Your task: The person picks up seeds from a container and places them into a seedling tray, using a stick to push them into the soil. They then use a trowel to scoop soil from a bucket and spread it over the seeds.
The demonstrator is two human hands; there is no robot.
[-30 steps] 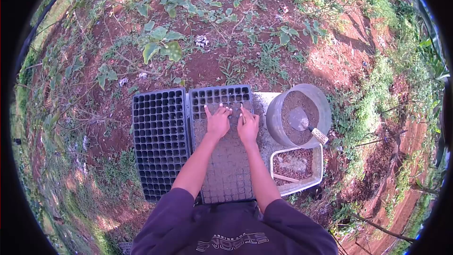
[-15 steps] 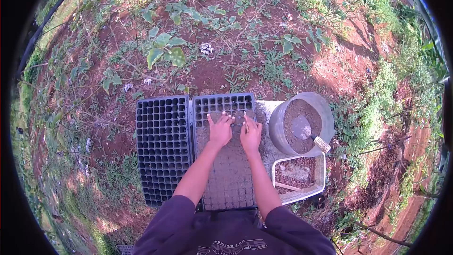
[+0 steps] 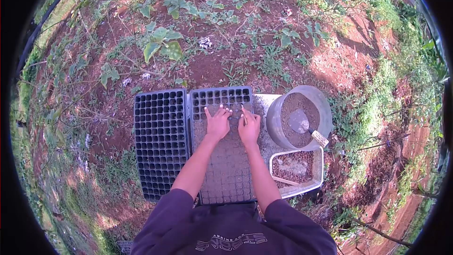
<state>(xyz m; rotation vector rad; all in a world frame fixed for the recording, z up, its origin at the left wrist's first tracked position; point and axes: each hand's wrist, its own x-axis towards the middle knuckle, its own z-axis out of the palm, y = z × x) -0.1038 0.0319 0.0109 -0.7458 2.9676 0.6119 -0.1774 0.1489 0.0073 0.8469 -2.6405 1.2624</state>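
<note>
A black seedling tray (image 3: 227,179) lies in front of me, most of its cells filled level with brown soil and the far rows lower or unfilled. My left hand (image 3: 218,125) rests on the soil near the far end, fingers spread. Just beside it, my right hand (image 3: 249,130) is closed with a thin light-coloured stick (image 3: 244,117) between the fingers. The stick's lower end is hard to make out against the soil. Left of the filled tray stands a second black seedling tray (image 3: 161,146) with unfilled cells.
At the right stands a round translucent tub (image 3: 325,113) of soil with a trowel (image 3: 299,122) in it. Nearer me is a white basin (image 3: 322,166) of brown seed-like pieces with a flat wooden stick (image 3: 286,180). Leafy plants (image 3: 163,45) grow on the ground beyond.
The whole view has shifted slightly, so the trays and tub sit a little higher in it. Both hands remain at nearly the same spot on the tray, with the stick still in my right hand.
</note>
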